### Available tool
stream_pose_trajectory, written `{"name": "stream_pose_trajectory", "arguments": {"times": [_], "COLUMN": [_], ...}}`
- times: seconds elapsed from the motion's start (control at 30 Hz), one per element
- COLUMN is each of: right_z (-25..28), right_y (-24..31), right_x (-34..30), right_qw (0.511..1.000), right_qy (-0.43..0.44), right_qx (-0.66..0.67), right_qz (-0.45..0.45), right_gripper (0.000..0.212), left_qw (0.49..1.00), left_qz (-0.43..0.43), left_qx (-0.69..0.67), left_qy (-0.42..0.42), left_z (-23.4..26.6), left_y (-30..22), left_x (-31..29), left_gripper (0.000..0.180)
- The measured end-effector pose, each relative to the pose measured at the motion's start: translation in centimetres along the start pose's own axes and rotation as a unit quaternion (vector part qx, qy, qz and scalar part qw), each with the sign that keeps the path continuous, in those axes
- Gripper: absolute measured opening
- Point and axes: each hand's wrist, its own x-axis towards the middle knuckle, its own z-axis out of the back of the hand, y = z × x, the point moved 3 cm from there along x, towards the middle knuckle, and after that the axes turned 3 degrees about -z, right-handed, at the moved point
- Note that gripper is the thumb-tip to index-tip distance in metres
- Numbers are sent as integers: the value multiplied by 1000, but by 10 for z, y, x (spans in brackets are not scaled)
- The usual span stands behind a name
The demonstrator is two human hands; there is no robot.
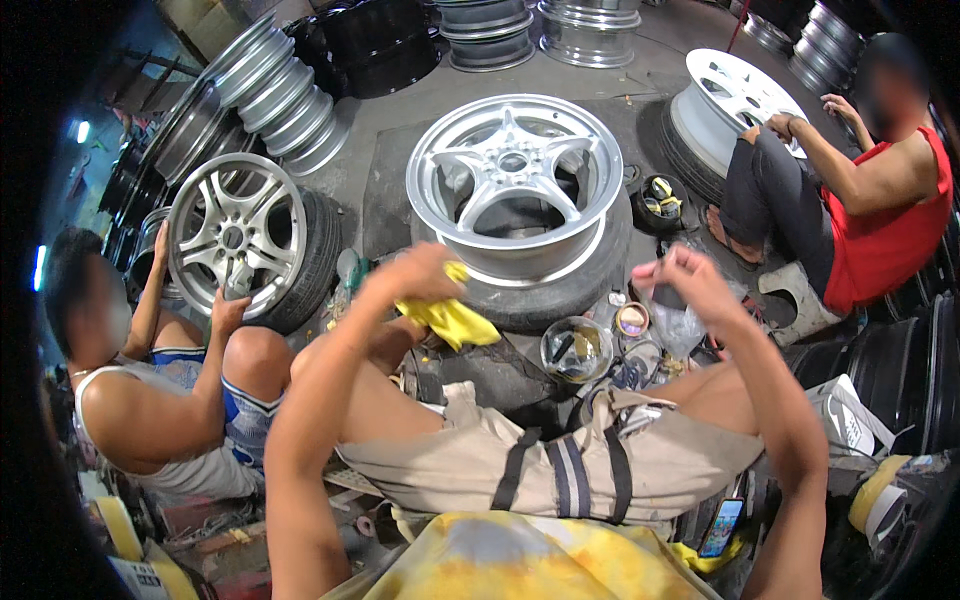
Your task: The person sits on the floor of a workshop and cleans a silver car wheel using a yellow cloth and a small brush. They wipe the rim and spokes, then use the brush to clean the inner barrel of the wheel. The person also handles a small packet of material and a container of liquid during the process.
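Observation:
A silver five-spoke wheel rim (513, 162) lies face up before me on a dark tire (548, 308). My left hand (425, 272) is closed around a bunched yellow cloth (455, 318), which hangs down near the rim's lower left side. Raised to the right of the tire, my right hand (692, 282) has its fingers curled in a pinch, touching no part of the rim. Whatever may be between those fingertips is too small to make out. Below that hand sits a crumpled clear plastic bag (680, 330).
A clear tub (546, 350) with small items stands by my knees. A black container (660, 222) sits right of the rim. Co-workers handle a silver wheel (232, 236) at left and a white rim (722, 85) at right. Rim stacks (285, 110) stand behind. A phone (722, 527) lies beside my right thigh.

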Motion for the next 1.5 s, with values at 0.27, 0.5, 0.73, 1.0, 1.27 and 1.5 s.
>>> {"name": "stream_pose_trajectory", "arguments": {"times": [0.27, 0.5, 0.73, 1.0, 1.27, 1.5], "right_z": [64, 66, 46, 42, 29, 0], "right_y": [52, 15, 14, 36, 16, -44], "right_x": [80, 168, 238, 190, 91, 46], "right_qw": [983, 982, 980, 974, 965, 942], "right_qy": [-171, -144, -170, -194, -205, -243], "right_qx": [-70, 90, 85, 95, 147, 205], "right_qz": [-6, -76, -58, -66, -78, -105], "right_gripper": [15, 20, 17, 17, 23, 27], "left_qw": [933, 853, 862, 834, 886, 904], "left_qz": [137, 127, 165, 122, 79, 93], "left_qx": [-224, -460, -429, -465, -414, -399], "left_qy": [-246, -212, -213, -271, -196, -120], "left_z": [86, 48, 50, 56, 60, 4], "left_y": [132, 163, 175, 150, 133, 163], "left_x": [3, 69, 100, 72, 52, 32], "left_gripper": [27, 33, 30, 31, 40, 40]}}
